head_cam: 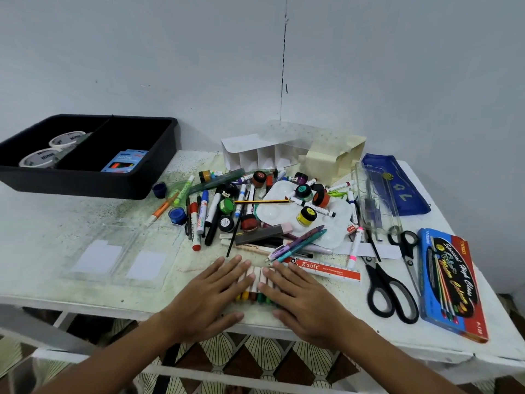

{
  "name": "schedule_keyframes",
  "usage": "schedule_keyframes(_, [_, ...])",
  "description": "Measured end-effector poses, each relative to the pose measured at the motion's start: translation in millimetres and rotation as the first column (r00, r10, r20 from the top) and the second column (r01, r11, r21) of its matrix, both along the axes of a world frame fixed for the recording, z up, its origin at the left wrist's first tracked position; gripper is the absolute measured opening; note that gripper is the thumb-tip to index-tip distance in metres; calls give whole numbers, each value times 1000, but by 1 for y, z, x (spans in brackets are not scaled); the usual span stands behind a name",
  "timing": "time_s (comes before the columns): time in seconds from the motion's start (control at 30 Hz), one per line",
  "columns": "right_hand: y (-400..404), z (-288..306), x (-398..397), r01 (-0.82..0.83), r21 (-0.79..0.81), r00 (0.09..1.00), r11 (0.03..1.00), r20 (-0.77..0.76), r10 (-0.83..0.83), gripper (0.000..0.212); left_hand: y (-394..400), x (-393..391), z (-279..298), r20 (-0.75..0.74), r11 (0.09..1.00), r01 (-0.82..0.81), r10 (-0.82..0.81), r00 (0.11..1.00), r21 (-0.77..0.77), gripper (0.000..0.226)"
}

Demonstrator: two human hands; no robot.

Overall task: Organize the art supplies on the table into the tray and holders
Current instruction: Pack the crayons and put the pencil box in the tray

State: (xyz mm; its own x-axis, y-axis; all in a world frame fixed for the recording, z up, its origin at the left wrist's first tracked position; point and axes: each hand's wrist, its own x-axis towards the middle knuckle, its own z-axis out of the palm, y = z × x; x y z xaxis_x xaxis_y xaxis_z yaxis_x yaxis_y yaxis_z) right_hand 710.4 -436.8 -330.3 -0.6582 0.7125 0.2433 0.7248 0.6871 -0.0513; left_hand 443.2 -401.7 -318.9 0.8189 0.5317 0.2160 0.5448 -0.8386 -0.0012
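A row of crayons (257,282) is laid side by side at the near edge of the desk (85,217), just in front of the loose pile of markers and paint pots. The pieces are judged light, stiff and round, so they are expected to roll apart if released (wax sticks may also snap under bending). A hold from both outer sides of the row, with the pieces squeezed together as one bundle, is advised.

The left hand (210,294) is laid flat over the left end of the row, and the right hand (301,297) over the right end. The fingers (240,270) of both hands are straight and slightly spread, pressed on top of the crayons and not curled round them. Only the middle pieces and the coloured near tips are visible between the hands. The exact count cannot be determined, since the outer pieces are covered.

The black tray (159,177) stands at the far left, well apart from the row. The white divided holder (255,157) stands behind the pile.
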Motion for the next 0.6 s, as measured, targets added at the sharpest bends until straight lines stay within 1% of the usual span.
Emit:
schedule_keyframes(0.13, [2, -1, 0, -17, 45, 1000, 999, 8, 17, 48, 0, 0, -1, -11, 1000, -11, 11, 1000, 2, 67])
schedule_keyframes(0.23, [3, -5, 0, -12, 46, 1000, 999, -2, 12, 48, -1, -1, -1, -26, 1000, -24, 24, 999, 4, 66])
schedule_keyframes(0.4, [4, -5, -2, -17, 46, 996, 999, -85, 21, 47, -2, 0, -2, -49, 999, -51, 51, 997, -3, 65])
schedule_keyframes(0.6, [4, 5, -12, 32, 70, 995, 997, -95, -26, 44, -1, 1, 1, 12, 995, -56, 57, 998, -79, 65])
